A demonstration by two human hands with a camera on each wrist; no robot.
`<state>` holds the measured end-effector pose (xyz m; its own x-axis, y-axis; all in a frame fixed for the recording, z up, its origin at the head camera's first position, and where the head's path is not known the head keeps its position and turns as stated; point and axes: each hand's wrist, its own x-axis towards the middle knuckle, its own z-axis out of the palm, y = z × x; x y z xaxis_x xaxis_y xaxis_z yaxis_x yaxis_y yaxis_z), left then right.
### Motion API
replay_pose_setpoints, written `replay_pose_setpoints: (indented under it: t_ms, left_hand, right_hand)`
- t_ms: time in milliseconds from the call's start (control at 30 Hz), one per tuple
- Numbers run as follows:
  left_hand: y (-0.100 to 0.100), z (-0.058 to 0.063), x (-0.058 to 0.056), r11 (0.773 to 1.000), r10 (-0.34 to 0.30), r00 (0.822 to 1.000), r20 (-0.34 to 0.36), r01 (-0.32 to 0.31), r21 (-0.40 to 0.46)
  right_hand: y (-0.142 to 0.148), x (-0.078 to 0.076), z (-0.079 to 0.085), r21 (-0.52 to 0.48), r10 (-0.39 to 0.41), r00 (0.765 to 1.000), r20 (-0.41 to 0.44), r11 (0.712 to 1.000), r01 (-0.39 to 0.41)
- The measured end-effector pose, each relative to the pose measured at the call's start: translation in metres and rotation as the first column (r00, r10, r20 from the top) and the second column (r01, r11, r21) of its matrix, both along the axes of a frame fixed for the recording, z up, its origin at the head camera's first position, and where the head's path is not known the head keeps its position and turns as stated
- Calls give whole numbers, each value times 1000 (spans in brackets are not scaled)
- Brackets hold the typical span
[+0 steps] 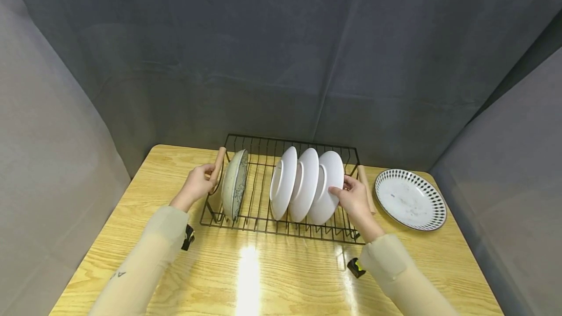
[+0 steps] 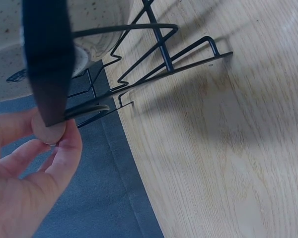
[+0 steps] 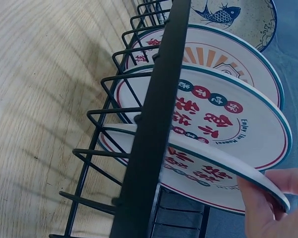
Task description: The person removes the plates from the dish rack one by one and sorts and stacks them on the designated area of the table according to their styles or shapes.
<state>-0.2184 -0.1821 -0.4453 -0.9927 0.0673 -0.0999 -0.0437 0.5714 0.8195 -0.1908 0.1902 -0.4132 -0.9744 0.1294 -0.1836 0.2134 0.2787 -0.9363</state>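
Note:
In the head view, my left hand (image 1: 198, 184) grips the wooden handle (image 1: 218, 162) at the left end of a black wire dish rack (image 1: 259, 228). Three white plates (image 1: 285, 179) stand on edge in the rack, right of its middle. My right hand (image 1: 354, 198) pinches the edge of the rightmost white plate (image 1: 330, 184) between thumb and fingers. Red lettering and a dark green rim show on this held plate (image 3: 218, 159) in the right wrist view. A speckled bowl-like dish (image 1: 230, 184) stands on edge near my left hand, with a blue fish (image 3: 226, 15) painted inside.
A shallow white dish (image 1: 408, 201) with a black diamond border lies on the wooden table (image 1: 298, 277), right of the rack. The rack's right wooden handle (image 1: 365, 187) is beside my right hand. Grey cloth (image 1: 246, 62) hangs behind and at both sides.

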Motion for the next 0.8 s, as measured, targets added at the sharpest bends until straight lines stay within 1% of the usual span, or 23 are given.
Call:
replay_pose_setpoints:
  t_ms: [100,200,300,400,467,533,667,800]
  left_hand:
    - [0,-2,-1,1000,-3,1000,-2,3,2]
    - [-1,-3,-1,1000,-9,1000,0,9,3]
    - [-1,-3,-1,1000,-7,1000,3,7,3]
    - [-1,-2,-1,1000,-5,1000,7,5,5]
    - [-1,-1,-2,1000,-8,1000,6,8,7]
    - [-1,-1,-2,1000,-10,1000,8,10,12]
    - [-1,-1,-2,1000,-12,1000,6,12,15]
    - [-2,-1,-1,1000,-4,1000,4,4,14]
  right_hand:
    - [0,0,1,-13,-7,1000,1,1000,7]
    - [3,1,3,11,-12,1000,-1,1000,12]
    - [6,0,7,7,-21,1000,-1,1000,21]
    - [9,0,12,-61,-35,999,5,998,35]
    - [11,0,16,-87,-41,999,8,995,42]
    - [14,1,21,-96,-44,999,16,994,45]
    - [19,2,29,-77,-55,998,13,995,56]
    - [24,3,36,-128,-80,997,0,989,79]
